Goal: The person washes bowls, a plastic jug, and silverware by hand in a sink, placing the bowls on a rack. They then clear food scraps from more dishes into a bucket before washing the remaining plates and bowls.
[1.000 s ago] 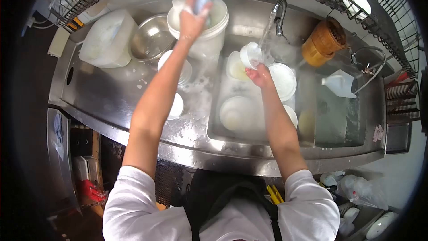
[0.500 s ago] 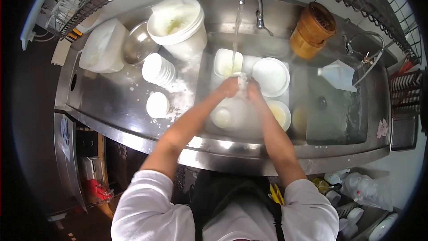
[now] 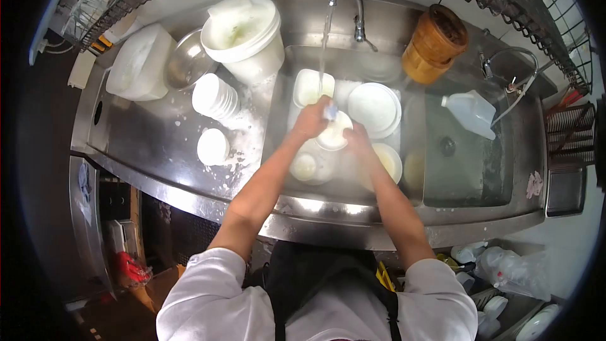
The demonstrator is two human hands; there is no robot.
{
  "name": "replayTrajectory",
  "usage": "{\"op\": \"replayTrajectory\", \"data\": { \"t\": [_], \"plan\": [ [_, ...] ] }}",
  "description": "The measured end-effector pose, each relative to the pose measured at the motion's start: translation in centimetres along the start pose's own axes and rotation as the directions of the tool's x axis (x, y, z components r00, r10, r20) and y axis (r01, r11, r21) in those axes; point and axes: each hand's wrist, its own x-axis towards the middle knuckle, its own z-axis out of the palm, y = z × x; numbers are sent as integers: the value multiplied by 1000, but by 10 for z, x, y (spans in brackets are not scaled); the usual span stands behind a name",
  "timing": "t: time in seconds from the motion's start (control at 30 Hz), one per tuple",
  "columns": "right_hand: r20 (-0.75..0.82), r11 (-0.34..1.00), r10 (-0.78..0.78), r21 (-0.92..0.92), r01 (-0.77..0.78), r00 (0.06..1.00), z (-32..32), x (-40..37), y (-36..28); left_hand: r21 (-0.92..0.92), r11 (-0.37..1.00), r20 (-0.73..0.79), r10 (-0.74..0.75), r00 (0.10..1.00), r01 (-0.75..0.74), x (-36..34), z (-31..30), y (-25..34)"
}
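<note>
Head view: left hand closed over a pale blue pad at the rim of a white bowl; right hand, slightly blurred, grasping the same bowl at its opposite side. Bowl held over the wide sink basin, near the stream of water falling from a curved tap; exact extent of contact between pad and bowl partly hidden by fingers. Around the hands, within the basin: a square white dish beneath the stream, white plates just to the right, a bowl with yellowish contents near the right forearm, and a round bowl nearer the front edge. On the steel desk to the left: a leaning stack of white bowls, with a smaller white group in front and a sudsy white bucket behind.
</note>
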Motion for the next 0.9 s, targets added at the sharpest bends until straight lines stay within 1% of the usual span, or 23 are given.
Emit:
{"op": "replayTrajectory", "data": {
  "t": [0.03,0.07,0.1,0.13,0.2,0.23,0.27,0.3,0.33,0.37,0.4,0.5,0.53,0.57,0.6,0.63,0.67,0.73,0.77,0.8,0.83,0.87,0.9],
  "plan": [
    [-145,997,-67,20,71,987,4,4,3,-93,995,-244,-70,967,49,-3,7,2],
    [-290,988,-133,31,149,948,12,11,10,-188,980,-466,-150,872,68,-3,21,11],
    [-429,972,-202,24,235,880,18,23,16,-283,958,-657,-234,717,53,2,35,21],
    [-542,788,-560,-116,604,627,32,34,25,-466,868,-648,-465,603,170,-1,54,30],
    [-413,922,-332,47,384,848,26,27,41,-346,931,-541,-301,785,118,-9,53,2],
    [-329,958,-216,110,264,919,17,26,38,-285,956,-475,-202,857,67,-7,43,-13],
    [-113,862,-419,-361,356,901,-16,63,84,-65,998,-241,-31,970,15,-9,10,-5],
    [-168,924,-331,-260,282,929,-11,49,59,-98,995,-299,-43,953,15,-8,3,5],
    [-215,967,-233,-150,204,948,8,16,3,-129,992,-353,-57,934,12,-7,-1,12],
    [-252,991,-134,-36,129,959,26,-1,-31,-156,988,-407,-68,911,4,-6,-1,16],
    [-471,958,-190,104,268,862,40,12,-17,-320,947,-673,-214,708,-17,-2,18,20],
    [-556,919,-391,-195,342,734,42,55,45,-292,950,-710,-292,641,109,-4,45,-2],
    [-361,992,-57,88,94,931,46,3,-19,-202,972,-485,-206,850,121,-8,14,-4],
    [-276,952,-262,-229,201,925,31,24,-2,-134,985,-428,-157,890,109,-5,-3,5],
    [-128,805,-420,-509,304,899,9,54,28,-70,992,-361,-120,925,102,-7,-16,14],
    [-211,949,-229,-266,170,950,24,32,-7,-5,995,-279,-93,956,95,-15,-19,17],
    [-284,999,-28,10,32,958,42,7,-46,-247,962,-512,-228,828,113,-15,-9,23],
    [-455,972,-219,-23,234,863,43,54,1,-480,868,-656,-450,606,126,-7,34,27],
    [-511,969,-180,52,240,840,47,50,6,-594,796,-673,-571,471,117,-16,52,26],
    [-565,959,-141,126,254,813,52,45,11,-522,821,-586,-543,602,232,-24,38,30],
    [-415,957,-44,244,158,909,47,33,-6,-539,820,-488,-491,722,192,-26,25,25],
    [-242,939,53,342,34,969,38,19,-21,-561,812,-376,-425,823,163,-31,12,19],
    [-54,905,138,414,-104,989,29,9,-28,-587,798,-258,-344,903,136,-34,-2,13]
  ]
}}
